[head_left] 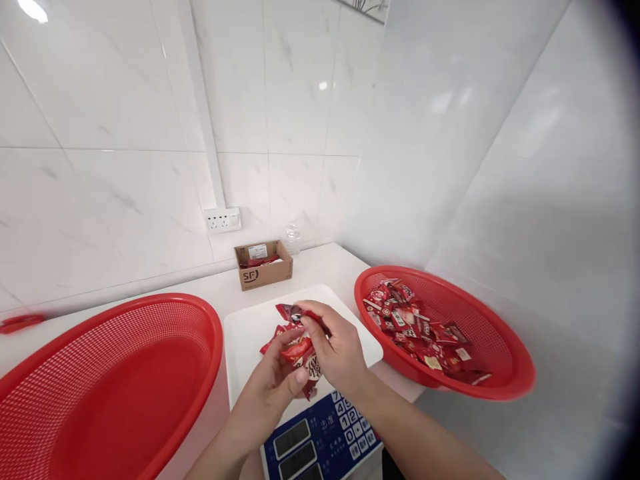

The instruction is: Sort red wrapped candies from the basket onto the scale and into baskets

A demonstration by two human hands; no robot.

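Note:
My left hand (270, 390) is closed around a bunch of red snack packets (299, 352) above the white pan of a weighing scale (250, 327). My right hand (336, 343) pinches one red packet (291, 312) between thumb and fingertips, just above the bunch. The scale's blue keypad panel (325, 440) lies under my wrists. On the right, a red mesh basket (500, 360) holds a heap of the same red packets (420, 327). The large red mesh basket (125, 373) on the left has nothing in it.
A small cardboard box (264, 265) with a few red packets stands against the tiled back wall, below a white wall socket (223, 219). A clear plastic wrapper (293, 238) lies beside it. A red item (21, 323) lies at the far left edge of the white counter.

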